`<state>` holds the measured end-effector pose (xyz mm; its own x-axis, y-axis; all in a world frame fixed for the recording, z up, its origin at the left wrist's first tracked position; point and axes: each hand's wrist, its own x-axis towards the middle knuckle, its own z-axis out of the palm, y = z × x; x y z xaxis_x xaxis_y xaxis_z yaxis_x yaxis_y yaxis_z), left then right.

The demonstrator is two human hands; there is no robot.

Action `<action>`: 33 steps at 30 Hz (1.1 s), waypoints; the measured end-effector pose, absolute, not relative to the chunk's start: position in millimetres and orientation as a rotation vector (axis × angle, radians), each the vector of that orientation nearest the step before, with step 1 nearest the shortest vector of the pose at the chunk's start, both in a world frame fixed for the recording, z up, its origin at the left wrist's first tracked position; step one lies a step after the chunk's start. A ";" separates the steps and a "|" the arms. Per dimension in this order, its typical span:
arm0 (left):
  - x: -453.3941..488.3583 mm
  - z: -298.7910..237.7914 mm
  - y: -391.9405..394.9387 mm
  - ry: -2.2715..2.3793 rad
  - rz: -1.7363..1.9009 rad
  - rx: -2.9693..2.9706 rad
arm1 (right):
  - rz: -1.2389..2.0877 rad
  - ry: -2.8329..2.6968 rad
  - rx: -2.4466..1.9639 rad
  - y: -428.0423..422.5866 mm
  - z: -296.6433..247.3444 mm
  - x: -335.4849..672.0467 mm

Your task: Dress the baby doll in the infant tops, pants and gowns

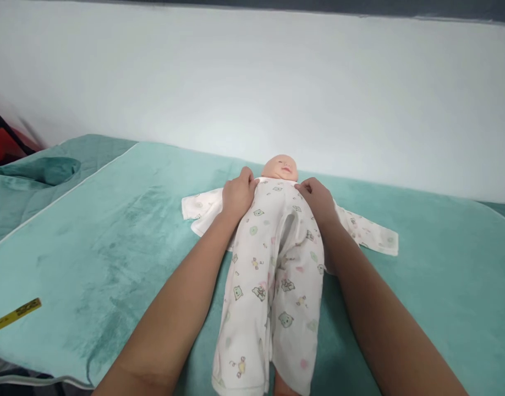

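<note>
A baby doll (280, 166) lies on its back, its head away from me. White printed baby pants (258, 264) cover its front, with the waistband up at the doll's neck. My left hand (238, 193) pinches the waistband at its left corner, and my right hand (318, 201) pinches it at the right corner. Beneath the pants, a matching white top (376, 234) spreads its sleeves out to both sides. Part of the doll's leg (283, 386) shows below the right pant leg. The rest of its body is hidden.
The doll lies on a teal plush cover (124, 236) on a bed. A white wall (252, 82) rises just behind the head. A yellow strip (15, 316) lies at the left edge, and a red and black item (5, 140) sits at the far left.
</note>
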<state>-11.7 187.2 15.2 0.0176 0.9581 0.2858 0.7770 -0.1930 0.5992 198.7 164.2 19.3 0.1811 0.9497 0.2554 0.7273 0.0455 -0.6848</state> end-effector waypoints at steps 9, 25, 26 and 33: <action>-23.7 0.4 175.3 1.490 1.104 2.263 | 0.452 -1.505 -1.381 137.0 6.9 200.9; -36.9 2.7 96.7 1.576 0.888 1.887 | 0.638 -1.597 -1.701 85.0 13.5 212.8; -36.0 3.4 96.7 1.547 0.933 1.835 | 0.736 -1.596 -1.657 85.5 14.3 213.9; -26.7 5.0 97.3 1.284 1.094 1.396 | 1.246 -1.409 -1.336 86.3 15.2 220.2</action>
